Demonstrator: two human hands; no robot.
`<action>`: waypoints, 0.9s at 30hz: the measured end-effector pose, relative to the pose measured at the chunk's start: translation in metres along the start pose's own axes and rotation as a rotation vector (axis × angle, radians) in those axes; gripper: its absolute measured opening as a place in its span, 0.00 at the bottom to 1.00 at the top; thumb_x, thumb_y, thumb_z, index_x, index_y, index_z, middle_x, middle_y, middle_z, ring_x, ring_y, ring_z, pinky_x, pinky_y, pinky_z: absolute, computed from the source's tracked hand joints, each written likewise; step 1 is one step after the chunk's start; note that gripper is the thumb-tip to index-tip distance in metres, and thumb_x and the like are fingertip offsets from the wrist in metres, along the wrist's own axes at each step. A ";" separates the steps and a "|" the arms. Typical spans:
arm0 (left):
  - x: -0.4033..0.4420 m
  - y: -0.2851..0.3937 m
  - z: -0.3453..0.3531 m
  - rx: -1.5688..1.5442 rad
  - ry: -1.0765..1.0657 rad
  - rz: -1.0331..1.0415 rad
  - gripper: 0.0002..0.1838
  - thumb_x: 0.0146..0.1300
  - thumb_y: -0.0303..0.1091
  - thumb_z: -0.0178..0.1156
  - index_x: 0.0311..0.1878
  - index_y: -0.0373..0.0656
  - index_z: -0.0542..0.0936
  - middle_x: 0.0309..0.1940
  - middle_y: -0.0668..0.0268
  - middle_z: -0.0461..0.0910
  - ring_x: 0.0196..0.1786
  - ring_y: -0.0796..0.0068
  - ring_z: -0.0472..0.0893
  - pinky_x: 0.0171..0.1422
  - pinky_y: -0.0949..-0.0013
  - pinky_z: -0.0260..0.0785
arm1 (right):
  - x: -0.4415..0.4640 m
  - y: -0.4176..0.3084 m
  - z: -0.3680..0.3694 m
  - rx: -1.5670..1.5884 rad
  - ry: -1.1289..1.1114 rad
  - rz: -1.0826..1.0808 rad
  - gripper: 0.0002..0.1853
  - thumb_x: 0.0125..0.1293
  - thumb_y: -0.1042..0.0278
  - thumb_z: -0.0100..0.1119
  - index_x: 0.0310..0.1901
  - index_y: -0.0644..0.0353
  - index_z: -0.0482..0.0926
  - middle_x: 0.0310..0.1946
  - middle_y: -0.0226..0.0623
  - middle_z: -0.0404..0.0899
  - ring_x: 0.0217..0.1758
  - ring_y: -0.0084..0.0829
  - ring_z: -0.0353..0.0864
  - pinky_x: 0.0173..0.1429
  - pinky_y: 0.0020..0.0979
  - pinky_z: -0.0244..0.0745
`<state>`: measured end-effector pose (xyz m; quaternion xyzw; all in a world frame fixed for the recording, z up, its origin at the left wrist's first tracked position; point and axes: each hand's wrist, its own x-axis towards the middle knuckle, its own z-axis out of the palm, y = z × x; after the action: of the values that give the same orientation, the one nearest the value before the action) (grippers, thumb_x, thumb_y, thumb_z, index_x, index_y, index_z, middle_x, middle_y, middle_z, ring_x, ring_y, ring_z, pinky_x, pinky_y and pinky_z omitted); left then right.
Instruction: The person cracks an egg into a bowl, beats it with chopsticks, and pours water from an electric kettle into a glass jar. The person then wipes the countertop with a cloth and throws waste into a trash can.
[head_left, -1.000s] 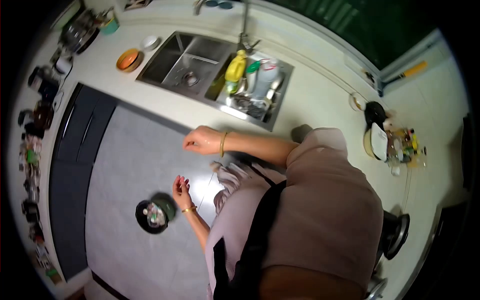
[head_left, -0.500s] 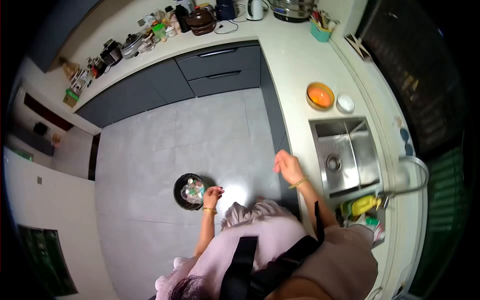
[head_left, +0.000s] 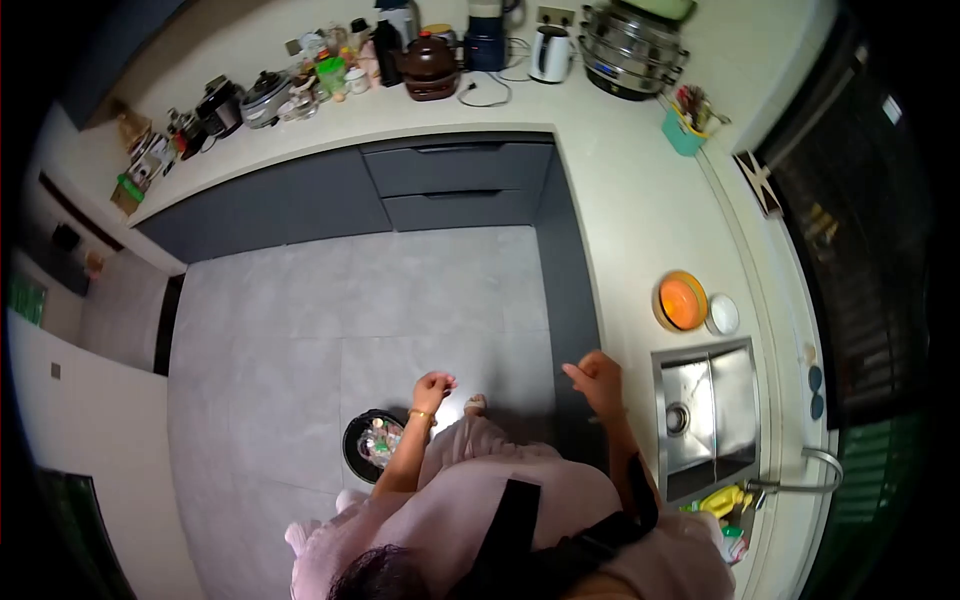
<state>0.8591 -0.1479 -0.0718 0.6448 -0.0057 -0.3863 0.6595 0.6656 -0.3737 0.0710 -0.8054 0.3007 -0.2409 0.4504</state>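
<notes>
My left hand [head_left: 434,391] hangs over the floor, above and right of a black bin [head_left: 350,462] that holds crumpled plastic and other waste. Its fingers are loosely bent and slightly apart, with nothing visible in them; a gold bracelet [head_left: 421,414] circles the wrist. My right hand [head_left: 598,386] hovers by the counter edge, left of the sink [head_left: 660,410]. Its fingers are curled in with the thumb side pointing left, and no object shows in it. On the counter beyond, an orange bowl [head_left: 681,301] stands beside a small white bowl [head_left: 722,314].
Grey cabinets [head_left: 460,180] run along the back under a counter [head_left: 610,190]. On it stand a brown pot [head_left: 430,68], a white kettle [head_left: 551,54], a steel steamer [head_left: 630,50] and a teal utensil holder [head_left: 683,131]. Yellow bottle [head_left: 722,501] and faucet [head_left: 825,480] are by the sink.
My view has shifted forward, so the counter, bowls and sink sit lower in it. The bin is now lower, behind my left hand. Both hands remain without a visible object.
</notes>
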 end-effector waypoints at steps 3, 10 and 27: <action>0.042 0.045 0.017 0.025 -0.087 0.106 0.08 0.59 0.32 0.49 0.30 0.37 0.74 0.26 0.66 0.76 0.28 0.80 0.76 0.32 0.80 0.68 | 0.020 -0.026 0.005 0.033 0.069 0.155 0.13 0.51 0.75 0.57 0.16 0.59 0.63 0.09 0.29 0.63 0.13 0.19 0.67 0.18 0.20 0.61; 0.100 0.073 0.043 0.098 -0.190 0.131 0.08 0.57 0.33 0.53 0.30 0.36 0.73 0.24 0.67 0.75 0.27 0.81 0.75 0.29 0.80 0.67 | 0.045 -0.025 0.025 0.096 0.111 0.211 0.11 0.51 0.79 0.49 0.16 0.60 0.60 0.08 0.30 0.59 0.11 0.20 0.64 0.15 0.22 0.60; 0.102 0.062 0.094 0.044 -0.174 0.081 0.09 0.57 0.33 0.53 0.32 0.35 0.71 0.24 0.67 0.74 0.26 0.81 0.74 0.28 0.79 0.66 | 0.099 -0.001 -0.038 0.213 0.086 0.205 0.20 0.64 0.65 0.40 0.14 0.61 0.61 0.06 0.28 0.58 0.08 0.19 0.60 0.13 0.22 0.55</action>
<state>0.9141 -0.2885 -0.0532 0.6225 -0.0976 -0.4135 0.6573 0.7107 -0.4646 0.1014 -0.7071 0.3730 -0.2586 0.5423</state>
